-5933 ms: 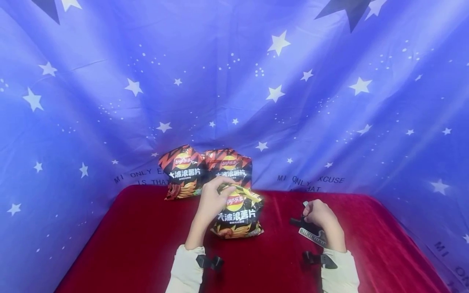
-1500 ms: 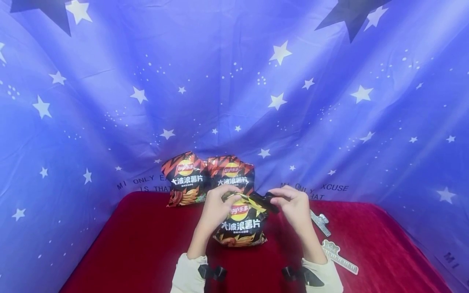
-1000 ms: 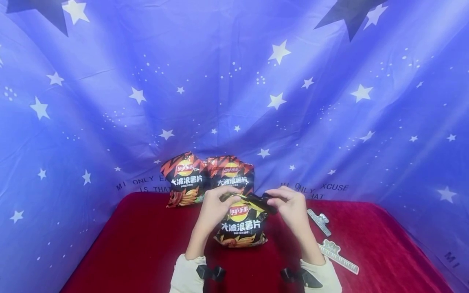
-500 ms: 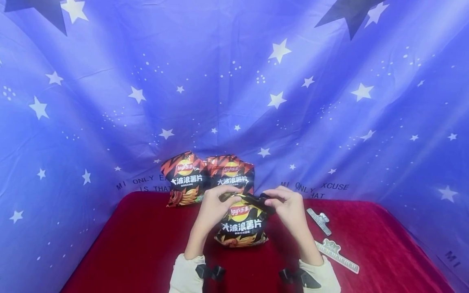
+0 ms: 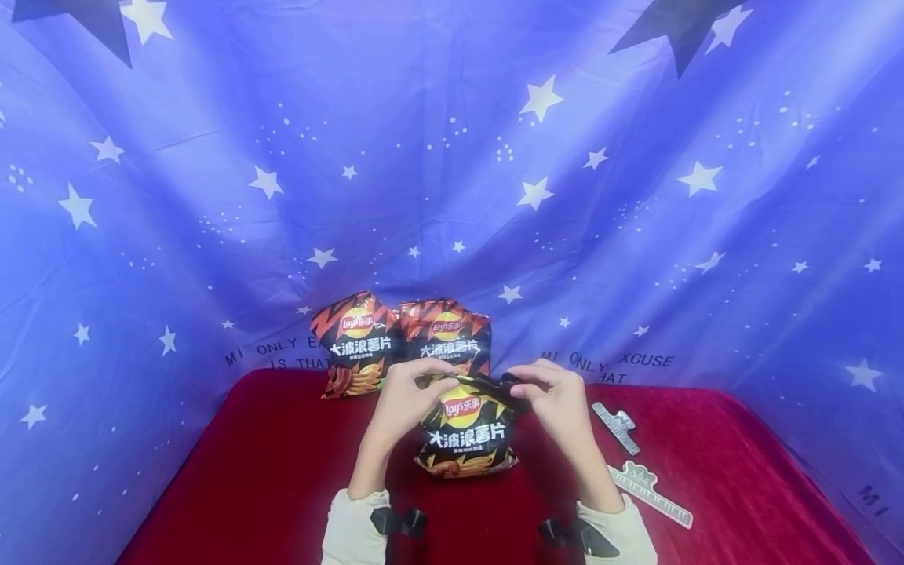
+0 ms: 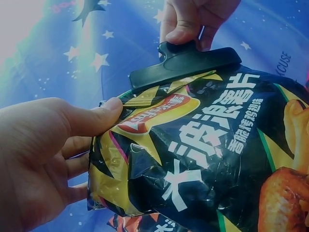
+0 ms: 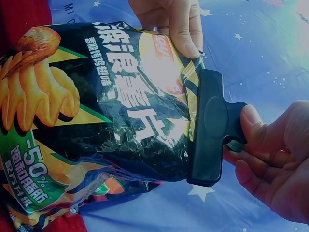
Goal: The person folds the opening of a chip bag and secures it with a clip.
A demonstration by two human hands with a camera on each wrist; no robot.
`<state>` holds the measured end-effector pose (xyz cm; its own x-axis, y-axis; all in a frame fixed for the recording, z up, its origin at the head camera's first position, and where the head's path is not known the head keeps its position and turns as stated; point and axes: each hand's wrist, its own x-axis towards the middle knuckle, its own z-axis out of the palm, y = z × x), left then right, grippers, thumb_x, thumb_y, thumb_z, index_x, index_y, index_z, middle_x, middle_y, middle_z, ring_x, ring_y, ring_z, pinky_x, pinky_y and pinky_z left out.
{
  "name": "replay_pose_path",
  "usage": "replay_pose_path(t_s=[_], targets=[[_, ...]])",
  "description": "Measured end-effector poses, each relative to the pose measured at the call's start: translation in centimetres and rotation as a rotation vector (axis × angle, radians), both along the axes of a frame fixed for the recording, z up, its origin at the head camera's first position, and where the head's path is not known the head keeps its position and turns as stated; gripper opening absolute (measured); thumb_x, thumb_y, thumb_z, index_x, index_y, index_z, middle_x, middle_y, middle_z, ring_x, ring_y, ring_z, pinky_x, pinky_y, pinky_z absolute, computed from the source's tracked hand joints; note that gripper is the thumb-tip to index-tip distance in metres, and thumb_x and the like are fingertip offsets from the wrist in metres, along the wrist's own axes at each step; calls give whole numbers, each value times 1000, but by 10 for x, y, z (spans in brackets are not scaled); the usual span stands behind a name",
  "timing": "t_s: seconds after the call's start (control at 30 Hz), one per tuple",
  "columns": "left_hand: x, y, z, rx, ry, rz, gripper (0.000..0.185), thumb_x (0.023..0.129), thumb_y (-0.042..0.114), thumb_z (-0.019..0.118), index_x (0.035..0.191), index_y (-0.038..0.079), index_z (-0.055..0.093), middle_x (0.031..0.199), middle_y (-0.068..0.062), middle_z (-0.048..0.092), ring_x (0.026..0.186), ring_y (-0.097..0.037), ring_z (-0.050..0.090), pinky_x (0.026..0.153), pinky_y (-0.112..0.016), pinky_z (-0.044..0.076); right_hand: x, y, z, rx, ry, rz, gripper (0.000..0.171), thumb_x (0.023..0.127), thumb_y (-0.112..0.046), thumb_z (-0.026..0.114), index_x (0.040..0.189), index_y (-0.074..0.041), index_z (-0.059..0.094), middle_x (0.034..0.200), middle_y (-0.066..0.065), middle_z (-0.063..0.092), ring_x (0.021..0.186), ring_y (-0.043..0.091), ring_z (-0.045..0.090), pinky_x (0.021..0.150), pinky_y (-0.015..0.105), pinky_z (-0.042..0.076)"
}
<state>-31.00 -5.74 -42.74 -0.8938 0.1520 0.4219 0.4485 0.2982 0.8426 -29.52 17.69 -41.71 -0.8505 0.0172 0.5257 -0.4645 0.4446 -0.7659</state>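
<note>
A black and yellow Lay's chip bag (image 5: 466,439) stands upright on the table, its top edge folded over. My left hand (image 5: 404,404) pinches the left end of that fold, with the thumb on the front, as the left wrist view shows. On the right part of the fold sits a wide black clip (image 7: 208,125), its long jaws lying along the bag's top. My right hand (image 5: 561,400) grips the handles of the clip between thumb and fingers. In the left wrist view the clip (image 6: 186,65) reaches most of the way toward the left thumb.
Two red and black chip bags (image 5: 358,345) stand behind, against the blue star curtain (image 5: 424,157). Two pale clips with ruler-like markings, a smaller one (image 5: 616,428) and a longer one (image 5: 653,494), lie to the right on the red tablecloth (image 5: 282,471).
My right hand has picked up the black clip from the right side and brought it left onto the bag's folded top. My left hand has stayed at the bag, shifting slightly left just now.
</note>
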Motion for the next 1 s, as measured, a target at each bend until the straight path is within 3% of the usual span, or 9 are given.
replay_pose_path(t_s=[0.67, 1.0], targets=[[2, 5, 2, -12, 43, 32, 12, 85, 13, 82, 97, 16, 82, 95, 0, 80, 76, -9, 65, 71, -23, 53, 3, -3, 2, -26, 21, -3, 25, 76, 11, 80, 97, -2, 81, 86, 12, 75, 76, 5, 58, 64, 15, 49], [3, 9, 3, -42, 73, 43, 12, 85, 14, 82, 97, 15, 82, 94, 0, 80, 64, -7, 61, 64, -22, 52, 3, -5, 3, -43, 17, 10, 25, 76, 11, 79, 97, -3, 81, 86, 11, 76, 77, 6, 59, 66, 14, 50]])
